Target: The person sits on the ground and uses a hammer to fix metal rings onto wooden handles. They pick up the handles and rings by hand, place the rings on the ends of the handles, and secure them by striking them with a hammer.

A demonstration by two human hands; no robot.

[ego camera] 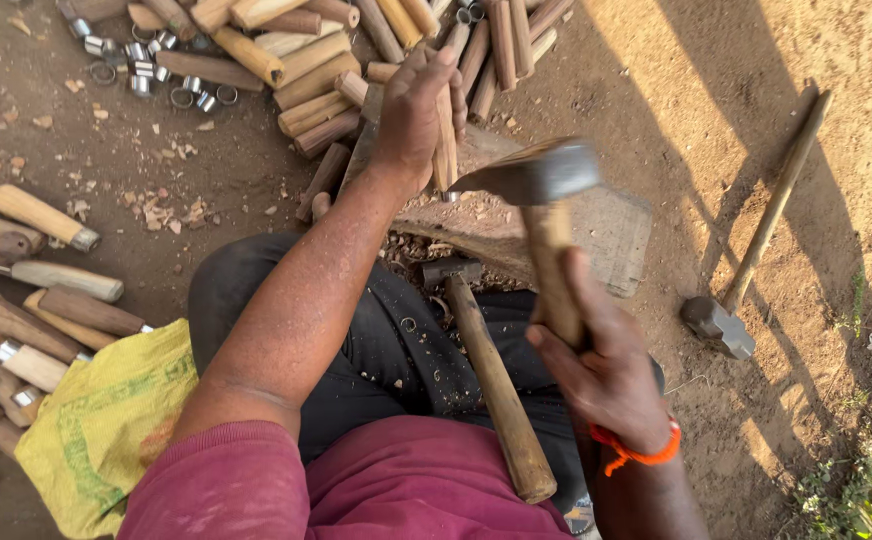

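My left hand (418,112) grips a slim wooden handle (446,138) and holds it upright on a flat wooden block (596,225). My right hand (601,365) clutches the wooden shaft of a steel hammer (541,175), whose head hangs just to the right of the handle's lower end. An orange thread circles my right wrist. A second hammer (481,360) lies across my lap, head toward the block.
A heap of turned wooden handles (306,60) and small metal rings (146,65) lies ahead. More handles with metal ends (41,300) sit at left beside a yellow sack (106,420). A long-handled sledgehammer (756,230) rests on the dirt at right.
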